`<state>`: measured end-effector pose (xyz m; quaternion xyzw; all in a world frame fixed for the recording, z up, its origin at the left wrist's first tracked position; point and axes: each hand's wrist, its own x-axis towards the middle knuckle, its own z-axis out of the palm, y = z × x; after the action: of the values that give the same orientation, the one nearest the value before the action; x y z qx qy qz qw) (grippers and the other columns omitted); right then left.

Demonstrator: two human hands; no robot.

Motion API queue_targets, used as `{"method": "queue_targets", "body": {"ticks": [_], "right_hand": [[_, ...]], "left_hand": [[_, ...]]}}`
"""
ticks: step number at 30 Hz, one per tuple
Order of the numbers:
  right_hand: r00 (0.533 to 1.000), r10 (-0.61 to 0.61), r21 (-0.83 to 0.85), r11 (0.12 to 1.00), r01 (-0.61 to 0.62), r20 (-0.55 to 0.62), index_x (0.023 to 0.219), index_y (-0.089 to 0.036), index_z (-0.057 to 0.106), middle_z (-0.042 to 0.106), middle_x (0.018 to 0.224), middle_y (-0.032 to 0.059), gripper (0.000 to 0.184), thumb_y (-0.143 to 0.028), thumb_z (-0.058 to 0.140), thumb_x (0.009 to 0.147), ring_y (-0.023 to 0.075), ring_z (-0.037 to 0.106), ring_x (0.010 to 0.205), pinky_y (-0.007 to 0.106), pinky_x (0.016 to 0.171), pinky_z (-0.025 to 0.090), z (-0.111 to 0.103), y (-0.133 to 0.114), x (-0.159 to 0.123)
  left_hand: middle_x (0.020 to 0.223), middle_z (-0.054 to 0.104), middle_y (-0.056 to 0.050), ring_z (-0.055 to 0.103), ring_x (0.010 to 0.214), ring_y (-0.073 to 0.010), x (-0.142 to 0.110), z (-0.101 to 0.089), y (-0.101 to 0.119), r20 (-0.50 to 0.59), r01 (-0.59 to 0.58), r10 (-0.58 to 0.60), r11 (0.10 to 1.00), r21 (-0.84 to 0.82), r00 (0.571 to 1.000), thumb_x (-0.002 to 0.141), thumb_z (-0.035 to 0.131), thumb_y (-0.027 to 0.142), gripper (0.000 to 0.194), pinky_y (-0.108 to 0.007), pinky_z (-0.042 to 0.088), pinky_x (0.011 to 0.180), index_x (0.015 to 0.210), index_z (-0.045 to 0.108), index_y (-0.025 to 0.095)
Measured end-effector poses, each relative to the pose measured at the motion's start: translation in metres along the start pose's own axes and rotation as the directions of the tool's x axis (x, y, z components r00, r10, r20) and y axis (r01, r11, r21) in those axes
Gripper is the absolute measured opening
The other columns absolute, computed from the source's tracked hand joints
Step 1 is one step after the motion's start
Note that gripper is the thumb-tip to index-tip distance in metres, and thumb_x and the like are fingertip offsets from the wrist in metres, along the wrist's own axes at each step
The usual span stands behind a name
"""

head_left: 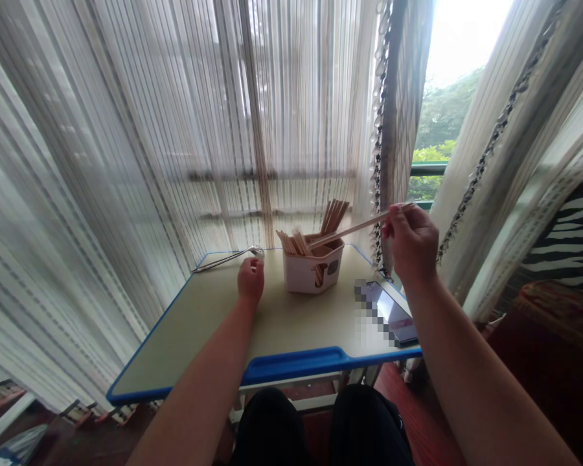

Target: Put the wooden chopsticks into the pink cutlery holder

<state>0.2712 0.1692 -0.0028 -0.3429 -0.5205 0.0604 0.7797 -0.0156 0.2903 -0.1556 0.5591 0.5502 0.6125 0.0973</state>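
Observation:
On the table sits a pale pink utensil holder (305,275) with openings in its front. Bundles of wooden chopsticks (337,215) lean out of its back, and lighter sticks rise from its left part. My right hand (412,239), raised right of the holder, pinches a pair of chopsticks (357,228) by one end; they slope down left, their other end at the holder's opening. My left hand (251,281) is a closed fist left of the holder. Just beyond its fingers are shiny metal spoons (228,258), their handles pointing left. Whether the fingers grip them is hidden.
The light table (184,336) has a blue edge and a blue front tray groove (296,362). A phone (391,314), partly pixelated, lies at its right side. Sheer curtains (175,129) hang behind. A dark red padded seat (548,349) stands at the right.

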Motion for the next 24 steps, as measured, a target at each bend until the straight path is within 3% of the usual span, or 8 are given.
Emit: {"method": "queue_targets", "body": {"ticks": [7,17,24], "right_hand": [[0.999,-0.021,-0.038,0.999,0.023,0.049,0.078,-0.018,0.059,0.047,0.057,-0.0048,0.024,-0.042,0.055,0.08,0.0064,0.044,0.047,0.019,0.044,0.036,0.012,-0.001,0.002],[0.984,-0.102,-0.2,0.971,0.13,0.144,0.088,-0.018,0.062,0.058,0.072,0.0001,0.027,-0.041,0.049,0.084,0.0084,0.049,0.056,0.022,0.052,0.041,0.025,0.004,0.003],[0.979,-0.088,-0.304,0.942,0.141,0.183,0.084,-0.018,0.063,0.059,0.072,0.0017,0.023,-0.038,0.05,0.083,0.0113,0.055,0.063,0.023,0.055,0.045,0.031,0.007,-0.008]], "left_hand": [[0.081,0.059,-0.004,0.053,0.061,-0.0131,-0.008,0.003,-0.002,0.116,-0.137,0.123,0.984,0.116,0.986,0.078,0.048,0.038,0.022,-0.025,0.041,0.059,0.088,0.054,0.02],[0.079,0.059,-0.004,0.053,0.059,-0.0137,-0.006,0.008,-0.003,0.173,-0.143,0.121,0.982,0.12,0.977,0.077,0.049,0.039,0.026,-0.027,0.042,0.059,0.092,0.054,0.019],[0.081,0.058,-0.003,0.054,0.059,-0.0142,-0.005,0.011,-0.005,0.215,-0.169,0.142,0.979,0.114,0.966,0.076,0.049,0.039,0.026,-0.028,0.043,0.059,0.092,0.053,0.019]]}}
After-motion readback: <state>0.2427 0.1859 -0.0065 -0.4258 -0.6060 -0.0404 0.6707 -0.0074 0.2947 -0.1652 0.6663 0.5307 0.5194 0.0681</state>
